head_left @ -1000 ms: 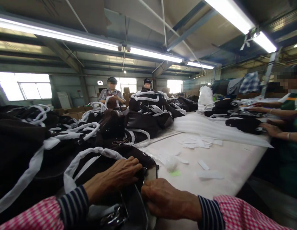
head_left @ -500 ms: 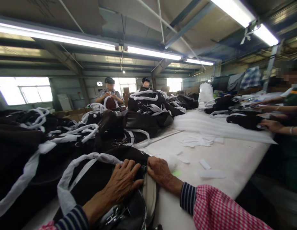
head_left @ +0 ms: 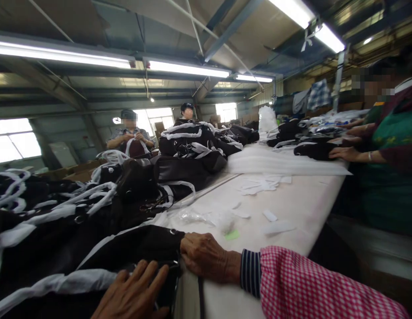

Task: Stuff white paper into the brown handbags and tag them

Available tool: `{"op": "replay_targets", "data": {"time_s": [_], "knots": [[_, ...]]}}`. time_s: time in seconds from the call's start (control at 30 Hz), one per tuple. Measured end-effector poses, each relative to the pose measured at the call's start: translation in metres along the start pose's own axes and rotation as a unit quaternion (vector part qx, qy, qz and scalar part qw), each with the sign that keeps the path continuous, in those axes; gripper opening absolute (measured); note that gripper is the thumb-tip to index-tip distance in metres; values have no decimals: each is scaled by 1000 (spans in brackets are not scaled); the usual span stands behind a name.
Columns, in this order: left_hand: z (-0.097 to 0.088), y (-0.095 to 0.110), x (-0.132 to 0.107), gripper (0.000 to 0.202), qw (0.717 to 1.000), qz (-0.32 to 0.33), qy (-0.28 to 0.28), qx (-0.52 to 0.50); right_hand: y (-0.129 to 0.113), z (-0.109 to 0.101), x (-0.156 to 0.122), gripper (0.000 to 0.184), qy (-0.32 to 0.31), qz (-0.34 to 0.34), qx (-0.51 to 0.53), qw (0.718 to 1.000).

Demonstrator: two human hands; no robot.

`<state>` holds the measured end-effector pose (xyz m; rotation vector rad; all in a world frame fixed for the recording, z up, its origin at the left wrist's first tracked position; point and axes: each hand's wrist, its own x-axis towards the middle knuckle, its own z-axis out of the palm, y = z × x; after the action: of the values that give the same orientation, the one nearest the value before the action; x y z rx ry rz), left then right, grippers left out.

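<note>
Black bag (head_left: 146, 241) lies toward the near end of the worktop (head_left: 312, 206), left of its right edge. My left hand (head_left: 134, 290) rests palm down on it, fingers spread, presumably steadying it beside the wrapped handle (head_left: 83, 282). My right hand (head_left: 206, 257), forearm low from the right, pinches the bag's end corner, apparently keeping it taut

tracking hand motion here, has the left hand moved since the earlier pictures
Yes: judged against the green slip on the table, the left hand has moved lower and further left in view.
</note>
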<state>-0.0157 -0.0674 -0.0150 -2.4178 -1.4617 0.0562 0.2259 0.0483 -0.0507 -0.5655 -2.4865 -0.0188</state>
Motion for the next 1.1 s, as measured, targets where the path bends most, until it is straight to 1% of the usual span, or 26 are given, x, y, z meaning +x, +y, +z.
{"op": "replay_targets", "data": {"time_s": [0.03,0.07,0.1,0.13,0.17,0.2,0.23,0.27,0.33,0.4,0.43,0.47,0.53,0.6,0.67,0.7,0.77,0.9,0.97,1.0,1.1], "knots": [[-19,-1,15,52,1000,10,-19,-19,-1,-2,0,2,-3,4,9,1000],[-38,-1,32,47,997,33,-54,-42,-1,-4,1,3,-3,10,20,1000],[-55,0,49,36,994,50,-69,-69,-1,-8,1,3,-1,15,36,999],[-68,2,66,28,992,58,-57,-95,-1,-11,1,5,2,25,55,998],[-76,4,79,22,989,67,-46,-121,0,-14,1,7,4,39,78,996],[-79,6,89,20,987,71,-33,-142,0,-16,1,10,4,57,103,993],[-75,7,95,20,984,72,-11,-162,1,-17,2,13,1,78,127,989],[-66,7,97,21,981,71,11,-181,2,-17,2,15,-4,99,149,984],[-38,4,90,25,971,70,50,-223,3,-14,3,13,-5,138,177,975],[-12,-1,78,20,965,54,62,-251,4,-9,5,4,5,162,195,967],[-4,-3,74,19,964,45,60,-256,5,-6,6,1,10,170,204,964],[1,-4,72,18,964,36,57,-258,5,-5,6,2,15,176,216,960],[0,-1,74,16,964,21,46,-263,6,-5,6,4,25,180,248,951],[-9,5,82,10,962,0,35,-272,7,-8,5,6,39,181,277,943],[-16,11,92,4,961,-18,30,-276,8,-10,5,7,48,177,287,940],[-17,14,95,5,961,-23,31,-274,9,-11,4,7,47,174,282,942],[-14,15,98,9,963,-22,38,-267,9,-10,4,6,40,163,264,950],[2,12,93,13,963,-12,66,-261,5,-9,4,10,20,154,225,962],[9,9,90,16,962,-1,81,-262,3,-18,0,13,8,144,196,970],[12,9,89,18,962,1,94,-258,3,-27,-3,14,0,136,174,975],[18,11,87,22,964,10,148,-222,9,-64,-21,17,-17,125,95,987]]}}
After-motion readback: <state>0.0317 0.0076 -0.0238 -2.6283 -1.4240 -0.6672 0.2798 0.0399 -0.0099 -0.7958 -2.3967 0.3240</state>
